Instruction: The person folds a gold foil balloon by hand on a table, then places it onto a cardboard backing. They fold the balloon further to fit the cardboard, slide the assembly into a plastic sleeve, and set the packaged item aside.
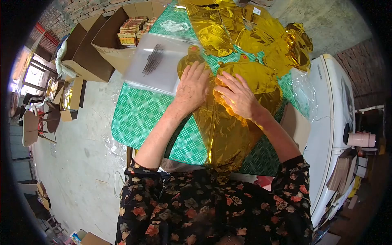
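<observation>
On the green tabletop (141, 116), right of one clear plastic stack (136, 77), lies our gold foil (226, 134), partly flattened, its bunched part not yet flat. Our left hand (192, 87) rests with fingers released; our right hand (241, 100) curls there, grip unclear. Farther right of the stack, overlapping foils (253, 34) defy counting.

Both hands (192, 86) (238, 96) palm-down, forearms (162, 133) (279, 136) reaching forward
</observation>
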Demonstrator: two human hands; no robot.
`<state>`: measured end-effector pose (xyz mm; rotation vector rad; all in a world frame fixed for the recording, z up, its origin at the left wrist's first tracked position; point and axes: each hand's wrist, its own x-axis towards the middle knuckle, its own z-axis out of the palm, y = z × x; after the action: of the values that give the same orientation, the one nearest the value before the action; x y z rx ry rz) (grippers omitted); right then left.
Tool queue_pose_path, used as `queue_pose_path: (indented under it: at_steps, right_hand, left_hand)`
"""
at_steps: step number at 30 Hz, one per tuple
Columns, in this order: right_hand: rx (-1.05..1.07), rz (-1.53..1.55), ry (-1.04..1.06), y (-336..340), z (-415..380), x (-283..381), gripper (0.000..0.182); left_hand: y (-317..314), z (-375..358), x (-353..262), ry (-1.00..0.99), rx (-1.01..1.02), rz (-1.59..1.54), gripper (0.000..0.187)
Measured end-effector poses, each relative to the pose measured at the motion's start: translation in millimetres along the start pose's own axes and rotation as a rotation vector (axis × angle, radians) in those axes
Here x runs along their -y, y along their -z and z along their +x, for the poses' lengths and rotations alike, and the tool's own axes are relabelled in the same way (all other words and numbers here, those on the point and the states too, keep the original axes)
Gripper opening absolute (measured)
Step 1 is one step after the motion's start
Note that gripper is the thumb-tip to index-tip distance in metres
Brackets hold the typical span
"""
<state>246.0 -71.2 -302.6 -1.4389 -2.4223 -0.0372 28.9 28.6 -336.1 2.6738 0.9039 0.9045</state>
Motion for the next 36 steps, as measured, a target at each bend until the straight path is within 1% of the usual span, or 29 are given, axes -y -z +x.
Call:
queue_pose_path:
  at_steps: [6,16,18,28,36]
  right_hand:
    - [-0.012,0.03,0.002,-2.7,-3.6,-1.3,0.038]
    - [-0.048,0.059,-0.009,-1.9,-7.8,-2.0,0.038]
    - [-0.045,0.062,-0.014,-0.3,-7.8,-0.9,0.038]
    - [-0.013,0.066,-0.025,2.2,-8.0,5.7,0.035]
    - [-0.035,0.063,-0.052,1.5,-9.2,7.0,0.037]
  left_hand:
    - [-0.8,0.0,0.2,0.006,0.002,0.0,0.053]
    - [0.1,0.4,-0.6,0.023,0.015,-0.013,0.049]
    - [1.5,0.6,-1.3,0.047,0.041,-0.019,0.05]
    - [1.8,0.8,-1.6,0.05,0.045,-0.02,0.05]
    - [1.8,0.9,-2.3,0.046,0.028,-0.022,0.049]
